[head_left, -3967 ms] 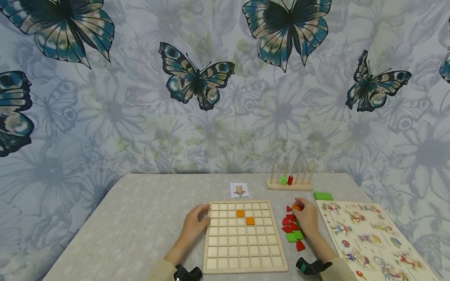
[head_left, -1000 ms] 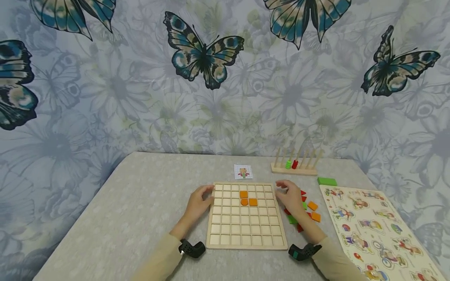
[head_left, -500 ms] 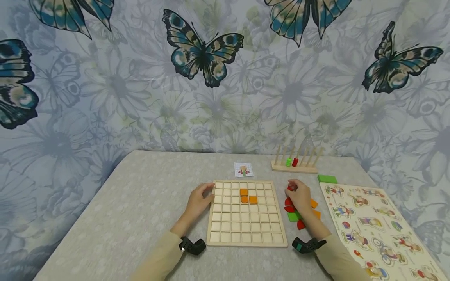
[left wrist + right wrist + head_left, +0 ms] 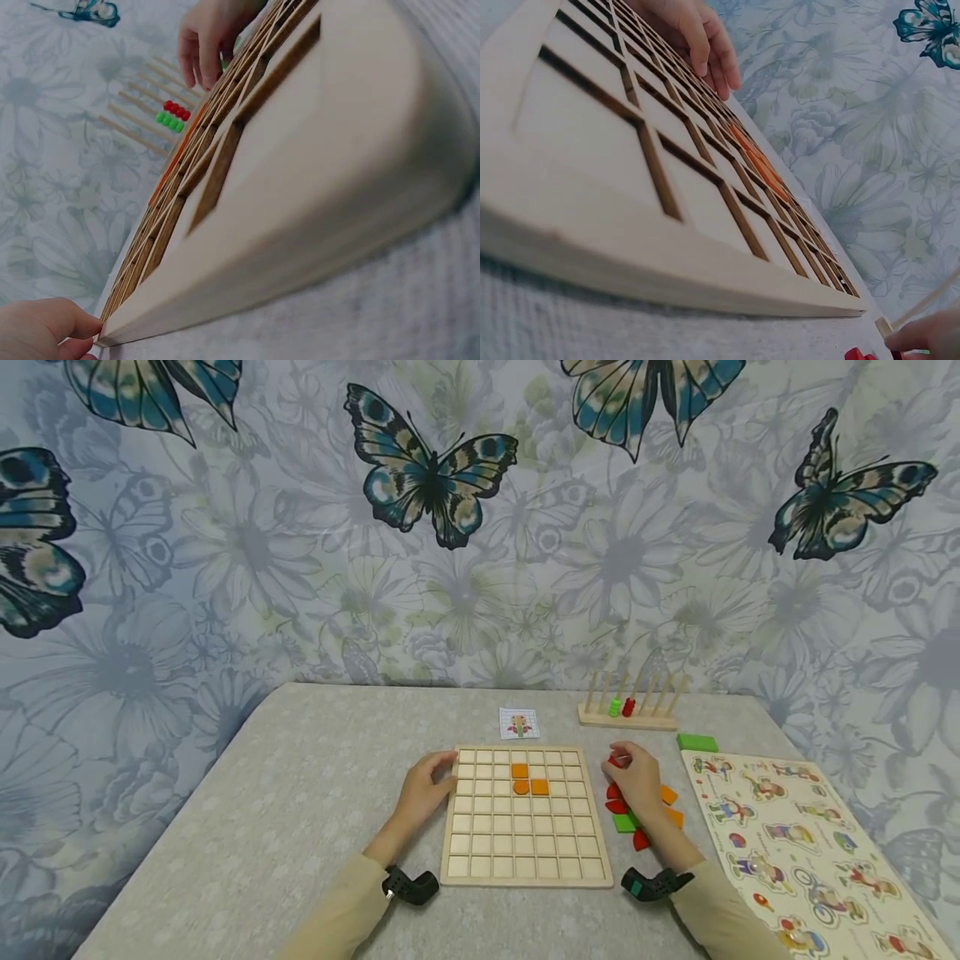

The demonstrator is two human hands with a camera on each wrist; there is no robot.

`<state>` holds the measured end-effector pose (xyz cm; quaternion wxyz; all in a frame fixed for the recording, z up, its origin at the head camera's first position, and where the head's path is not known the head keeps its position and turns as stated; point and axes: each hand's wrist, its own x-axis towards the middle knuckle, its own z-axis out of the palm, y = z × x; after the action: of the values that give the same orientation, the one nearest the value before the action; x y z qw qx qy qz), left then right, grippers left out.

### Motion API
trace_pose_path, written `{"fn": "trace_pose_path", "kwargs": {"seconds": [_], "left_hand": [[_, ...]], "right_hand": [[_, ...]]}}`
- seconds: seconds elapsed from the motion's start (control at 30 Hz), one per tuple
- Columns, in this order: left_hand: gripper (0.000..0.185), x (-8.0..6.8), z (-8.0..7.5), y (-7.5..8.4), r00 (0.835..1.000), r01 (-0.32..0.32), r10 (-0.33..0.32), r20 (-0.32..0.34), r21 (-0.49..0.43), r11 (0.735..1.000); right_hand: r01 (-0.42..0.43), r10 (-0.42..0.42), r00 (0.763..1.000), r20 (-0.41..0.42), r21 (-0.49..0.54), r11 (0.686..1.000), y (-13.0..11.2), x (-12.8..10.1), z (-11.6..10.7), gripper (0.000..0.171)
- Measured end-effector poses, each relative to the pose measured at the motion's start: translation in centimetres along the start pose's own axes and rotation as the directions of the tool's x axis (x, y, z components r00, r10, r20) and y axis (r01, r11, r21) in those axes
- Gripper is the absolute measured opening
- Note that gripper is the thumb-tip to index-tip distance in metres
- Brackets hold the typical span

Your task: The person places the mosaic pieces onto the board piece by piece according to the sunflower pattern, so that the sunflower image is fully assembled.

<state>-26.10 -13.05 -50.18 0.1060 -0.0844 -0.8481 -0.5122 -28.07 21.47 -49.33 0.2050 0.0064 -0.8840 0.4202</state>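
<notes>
A wooden grid board [image 4: 525, 843] lies flat on the table. Two orange square tiles [image 4: 539, 787] and an orange round tile [image 4: 521, 787] sit in its upper cells. My left hand [image 4: 422, 792] rests at the board's upper left edge, thumb and fingers touching the rim. To the board's right, my right hand [image 4: 637, 777] pinches a small red tile [image 4: 615, 761] at the top of a loose pile; the fingers partly cover its shape. Beneath and beside that hand are red rounded tiles [image 4: 617, 807], green tiles [image 4: 623, 823] and orange tiles [image 4: 669, 794].
Behind the board lies a small pattern card [image 4: 519, 723]. A wooden peg rack [image 4: 628, 719] with green and red beads stands at the back right, near a green block [image 4: 697, 742]. A large picture puzzle board [image 4: 795, 852] covers the table's right side.
An orange round tile has been added to the board, and other orange tiles now lie right of the pile. My right hand left the board's edge and took a red tile. The left hand stays.
</notes>
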Motion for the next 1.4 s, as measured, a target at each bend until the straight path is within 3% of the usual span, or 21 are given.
{"fn": "trace_pose_path", "kwargs": {"seconds": [0.33,0.67,0.97,1.4], "left_hand": [[0.036,0.1,0.1,-0.2,1.0,0.0,0.0,-0.003,0.004,1.0],[0.036,0.0,0.1,-0.4,1.0,-0.013,0.013,-0.012,-0.002,1.0],[0.035,0.0,0.0,0.1,1.0,0.0,0.0,-0.001,-0.003,1.0],[0.035,0.0,0.1,-0.1,1.0,-0.007,0.007,0.0,0.007,1.0]], "right_hand": [[-0.023,0.005,0.994,0.107,0.166,0.986,-2.5,-0.3,1.4,0.033],[-0.032,-0.034,0.962,0.272,0.235,0.971,-6.3,-0.5,5.0,0.031],[-0.026,-0.027,0.954,0.297,0.171,0.985,-6.2,-0.4,6.6,0.032],[0.031,-0.093,0.954,0.284,0.214,0.976,-5.7,-0.6,6.6,0.028]]}}
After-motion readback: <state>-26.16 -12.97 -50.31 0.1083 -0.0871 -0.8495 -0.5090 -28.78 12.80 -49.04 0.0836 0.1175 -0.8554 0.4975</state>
